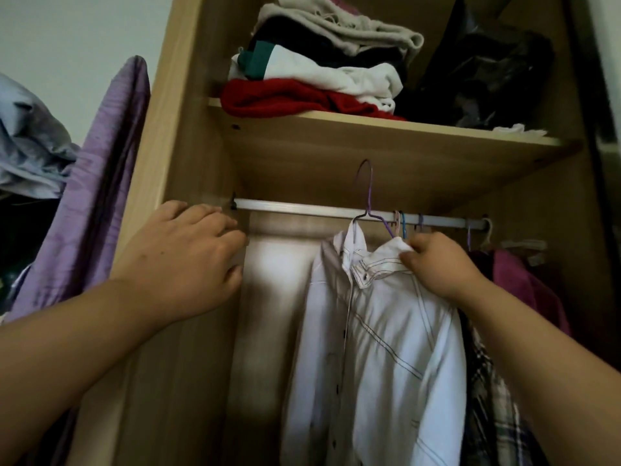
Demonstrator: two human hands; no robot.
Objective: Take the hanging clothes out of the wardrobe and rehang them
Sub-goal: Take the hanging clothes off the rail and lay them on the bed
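Note:
A white shirt (379,348) with dark stitched lines hangs on a purple wire hanger (369,200). The hanger's hook stands above the metal rail (295,210), just under the shelf, and whether it touches the rail I cannot tell. My right hand (443,267) grips the shirt at its collar and right shoulder. My left hand (188,257) rests with relaxed fingers on the wardrobe's left side panel (168,156), by the rail's left end. More hangers and clothes hang at the rail's right end: a pink garment (524,284) and a plaid one (494,398).
The shelf (386,126) above the rail carries folded clothes, red, white, black and beige, plus a dark plastic bag (487,72). A purple cloth (90,203) hangs left of the wardrobe, with a pale blue garment (30,142) beyond it. The rail's left half is bare.

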